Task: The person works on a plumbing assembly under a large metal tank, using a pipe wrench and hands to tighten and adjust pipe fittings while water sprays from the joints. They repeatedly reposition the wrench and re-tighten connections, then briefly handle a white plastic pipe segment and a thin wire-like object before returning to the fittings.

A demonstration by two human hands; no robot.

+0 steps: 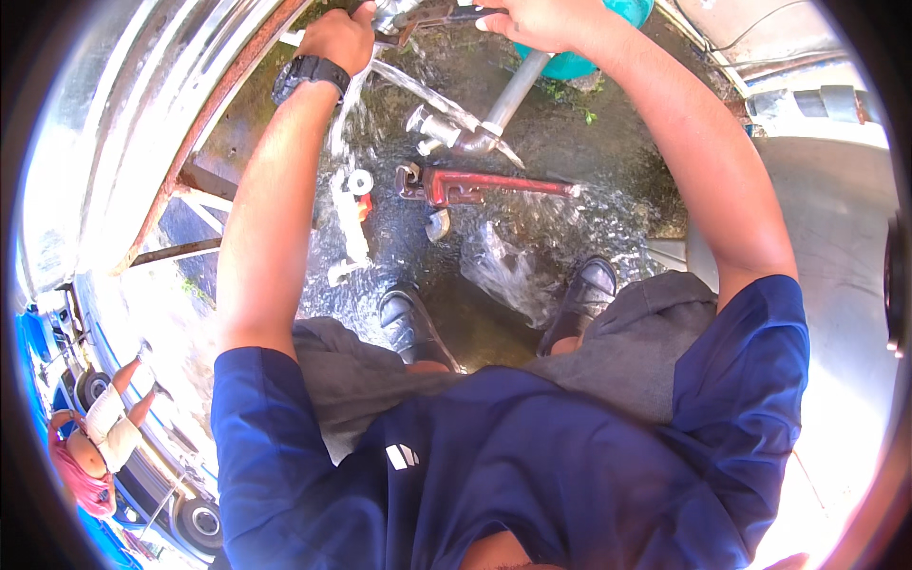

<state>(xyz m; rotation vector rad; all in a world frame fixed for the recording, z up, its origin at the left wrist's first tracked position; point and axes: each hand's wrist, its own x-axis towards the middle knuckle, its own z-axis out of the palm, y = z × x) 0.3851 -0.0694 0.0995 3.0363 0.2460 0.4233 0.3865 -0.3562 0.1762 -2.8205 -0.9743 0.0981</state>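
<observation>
At the top edge, my right hand (537,21) is closed round the dark handle of a pipe wrench (432,17). My left hand (339,40), below a black wristwatch, is closed beside the wrench's jaw; its fingers are partly hidden, and what they grip is unclear. A shiny metal fitting (388,13) shows between the left hand and the wrench. Water streams down from there onto the wet ground. Below my hands lie a metal pipe with a fitting (475,139), a red pipe wrench (503,183) and a small elbow fitting (438,225).
White plastic piping with a red part (351,223) lies left of the red wrench. A clear plastic bag (499,266) rests between my sandals. A teal basin (570,63) stands at the top. Rusty-edged metal sheeting is left, a large tank (807,218) right. A person (90,451) and vehicle are at lower left.
</observation>
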